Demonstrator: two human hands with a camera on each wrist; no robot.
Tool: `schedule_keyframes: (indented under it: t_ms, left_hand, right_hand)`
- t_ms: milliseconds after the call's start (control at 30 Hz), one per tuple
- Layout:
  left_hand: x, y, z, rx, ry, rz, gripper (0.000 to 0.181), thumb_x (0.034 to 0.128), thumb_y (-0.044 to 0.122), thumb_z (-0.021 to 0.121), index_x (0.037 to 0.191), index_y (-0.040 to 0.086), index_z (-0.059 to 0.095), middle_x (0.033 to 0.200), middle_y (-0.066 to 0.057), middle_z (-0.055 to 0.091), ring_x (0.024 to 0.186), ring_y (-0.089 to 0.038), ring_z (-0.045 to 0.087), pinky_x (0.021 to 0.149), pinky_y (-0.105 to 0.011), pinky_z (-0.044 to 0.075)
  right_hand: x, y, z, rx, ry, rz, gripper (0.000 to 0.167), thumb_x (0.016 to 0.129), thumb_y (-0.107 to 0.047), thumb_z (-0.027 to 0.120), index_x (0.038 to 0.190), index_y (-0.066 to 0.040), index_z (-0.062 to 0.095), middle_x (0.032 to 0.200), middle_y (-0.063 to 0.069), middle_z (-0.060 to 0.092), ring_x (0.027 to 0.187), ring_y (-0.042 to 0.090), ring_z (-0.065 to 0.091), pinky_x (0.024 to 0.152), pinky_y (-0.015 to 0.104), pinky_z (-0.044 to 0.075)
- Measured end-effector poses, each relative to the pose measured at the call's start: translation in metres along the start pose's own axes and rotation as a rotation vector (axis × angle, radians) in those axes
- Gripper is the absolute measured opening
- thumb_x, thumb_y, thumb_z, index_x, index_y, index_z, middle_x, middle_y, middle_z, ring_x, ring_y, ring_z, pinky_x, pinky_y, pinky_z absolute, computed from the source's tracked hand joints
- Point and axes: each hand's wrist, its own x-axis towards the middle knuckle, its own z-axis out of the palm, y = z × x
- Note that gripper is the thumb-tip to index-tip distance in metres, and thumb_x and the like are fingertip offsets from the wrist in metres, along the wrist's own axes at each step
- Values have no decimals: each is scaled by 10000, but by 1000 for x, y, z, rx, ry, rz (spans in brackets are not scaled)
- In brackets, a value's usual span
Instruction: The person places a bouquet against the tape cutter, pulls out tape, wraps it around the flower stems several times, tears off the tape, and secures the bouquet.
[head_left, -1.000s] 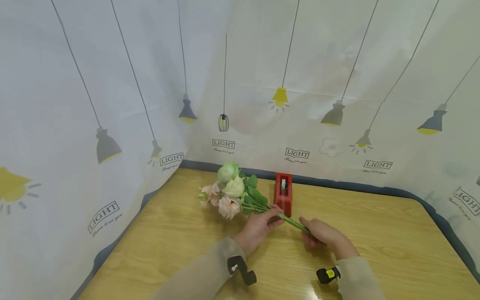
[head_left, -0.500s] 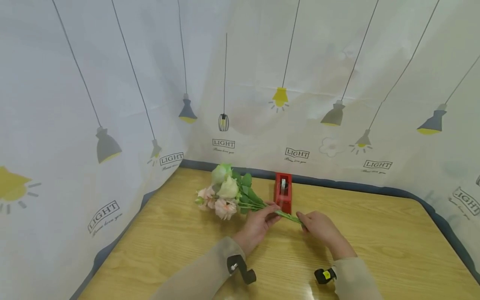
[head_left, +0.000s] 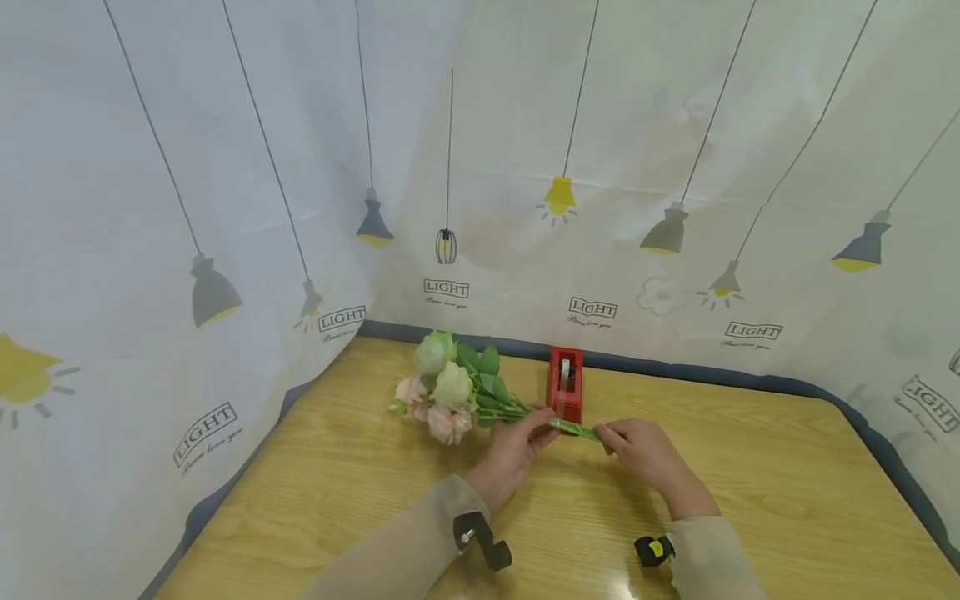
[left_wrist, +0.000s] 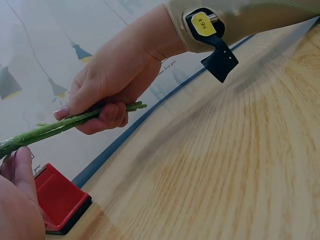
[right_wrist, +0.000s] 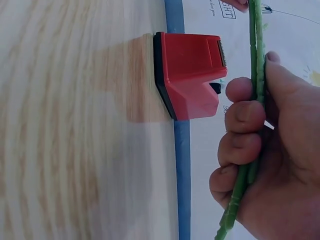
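Note:
A bouquet [head_left: 452, 385] of pink and pale green-white flowers with green leaves is held above the table, its heads toward the left. My left hand [head_left: 513, 450] pinches the stems just below the leaves. At the lower ends, my right hand [head_left: 645, 454] grips the stems, fingers curled round them in the right wrist view. The bare green stems [left_wrist: 55, 129] run between both hands in the left wrist view. A glossy patch, perhaps clear tape, shows on them beside the left fingers. Just behind the stems stands a red tape dispenser [head_left: 566, 387] with a roll in it.
The wooden table [head_left: 750, 467] has a dark blue border [head_left: 712, 372] along its back. A white curtain [head_left: 510, 125] printed with lamps hangs behind it and down both sides. Black mounts sit on both wrists.
The flower heads have shifted slightly left and the stems lie more level. My right hand has moved up and turned on the stem ends; the dispenser has stayed put.

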Motion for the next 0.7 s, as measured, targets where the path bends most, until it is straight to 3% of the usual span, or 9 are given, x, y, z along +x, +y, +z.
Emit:
schedule_keyframes:
  t_ms: [267,400,533,700]
  left_hand:
    - [-3,3,-2,39,-46,-12,63,1010,83,721,1063,61,694,1063,-49,747,962,-164,764,923,-297,652]
    - [-4,4,-4,47,-77,-9,32,1036,88,686,1053,100,709,1107,-34,737,1002,-158,748,960,-291,638]
    - [-4,4,-3,40,-70,4,38,1019,97,711,1037,121,734,1115,-34,748,1004,-159,745,962,-297,638]
    - [-4,4,-2,42,-50,9,54,1006,107,733,1057,125,730,1113,-39,738,984,-154,742,930,-284,645]
  right_hand:
    - [1,3,-1,5,51,4,322,1099,-313,598,930,-95,763,776,38,638,690,168,495,611,293,423]
    - [2,3,1,-12,71,-13,279,1092,-302,613,988,-101,778,804,38,652,713,160,501,630,297,420]
    - [2,2,1,-58,125,-67,249,1074,-276,643,981,-90,780,818,35,691,707,142,509,639,304,432]
    - [1,3,3,-129,241,-164,192,1037,-221,695,957,-74,788,880,37,759,737,117,602,685,359,542]
